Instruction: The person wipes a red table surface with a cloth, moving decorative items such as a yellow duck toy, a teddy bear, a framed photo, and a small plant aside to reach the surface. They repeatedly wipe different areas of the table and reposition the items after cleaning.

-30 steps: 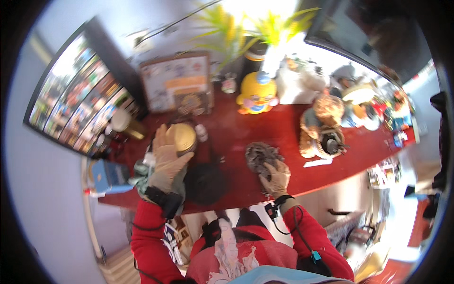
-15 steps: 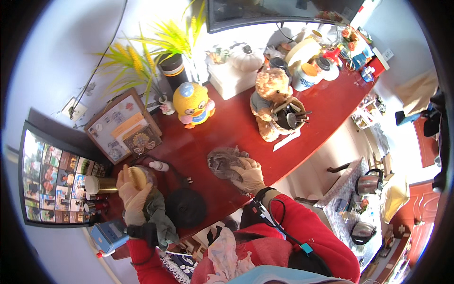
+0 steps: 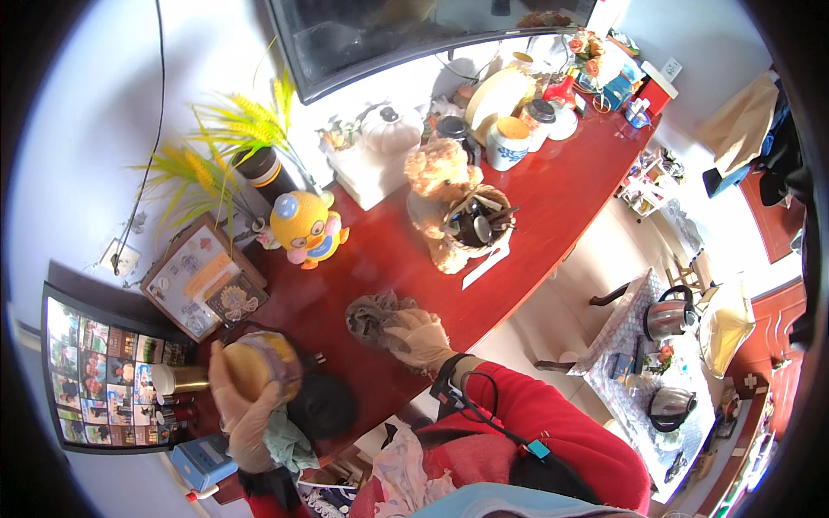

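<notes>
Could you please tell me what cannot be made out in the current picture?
- Head view, jar: the part behind the left hand is hidden by it; the contents are too blurred to tell.
- Head view, gray cloth: its underside faces the desk, and the right hand covers one end.
- Head view, TV: its top is cut off by the upper edge.
- Head view, monitor: its pictures are too small for detail.

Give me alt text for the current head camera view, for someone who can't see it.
A person's left hand holds a round, tan-topped container, while their right hand is on a crumpled grey cloth on a red desk. A yellow duck figure and teddy bear stand beyond.
</notes>
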Motion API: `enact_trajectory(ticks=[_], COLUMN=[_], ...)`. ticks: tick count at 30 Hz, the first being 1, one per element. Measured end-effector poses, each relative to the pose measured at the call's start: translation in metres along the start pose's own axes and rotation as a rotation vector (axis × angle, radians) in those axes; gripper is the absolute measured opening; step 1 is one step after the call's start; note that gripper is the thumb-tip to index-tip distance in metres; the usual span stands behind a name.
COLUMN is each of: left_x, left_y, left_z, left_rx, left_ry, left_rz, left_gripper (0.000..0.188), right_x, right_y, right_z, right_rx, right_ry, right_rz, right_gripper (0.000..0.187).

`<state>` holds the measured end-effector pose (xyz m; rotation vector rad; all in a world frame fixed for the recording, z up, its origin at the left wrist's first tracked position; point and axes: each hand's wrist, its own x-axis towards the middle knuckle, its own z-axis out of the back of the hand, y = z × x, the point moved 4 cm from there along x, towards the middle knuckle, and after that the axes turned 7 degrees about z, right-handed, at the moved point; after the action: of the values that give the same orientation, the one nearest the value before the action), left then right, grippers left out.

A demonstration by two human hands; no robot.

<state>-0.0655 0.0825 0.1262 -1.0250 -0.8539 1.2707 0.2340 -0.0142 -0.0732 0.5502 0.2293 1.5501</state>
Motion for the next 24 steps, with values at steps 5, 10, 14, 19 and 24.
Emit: enact_trajectory(ticks=[5, 10, 14, 19, 24], left_x=[0.039, 0.095, 0.121, 0.158, 0.165], left_y=[-0.015, 0.003, 0.020, 0.030, 0.028], left_z=[-0.113, -0.228, -0.294, -0.334, -0.337], left_rx=[0.399, 0.630, 0.839, 0.848, 0.665], left_ry=[0.198, 0.293, 0.205, 0.171, 0.076], left_rz=[-0.320, -0.410, -0.395, -0.358, -0.511], left_gripper=[0.096, 0.098, 0.105, 0.108, 0.095], right_x=[-0.020, -0.043, -0.046, -0.046, -0.046], right_y=[-0.029, -0.086, -0.096, -0.094, -0.096], right_z=[0.021, 0.051, 0.059, 0.059, 0.063], right_rx=[0.092, 0.071, 0.106, 0.109, 0.153], right_ry=[0.145, 0.252, 0.091, 0.012, -0.010], right_rz=[0.276, 0.292, 0.296, 0.277, 0.285], right_gripper=[0.049, 0.061, 0.052, 0.049, 0.050])
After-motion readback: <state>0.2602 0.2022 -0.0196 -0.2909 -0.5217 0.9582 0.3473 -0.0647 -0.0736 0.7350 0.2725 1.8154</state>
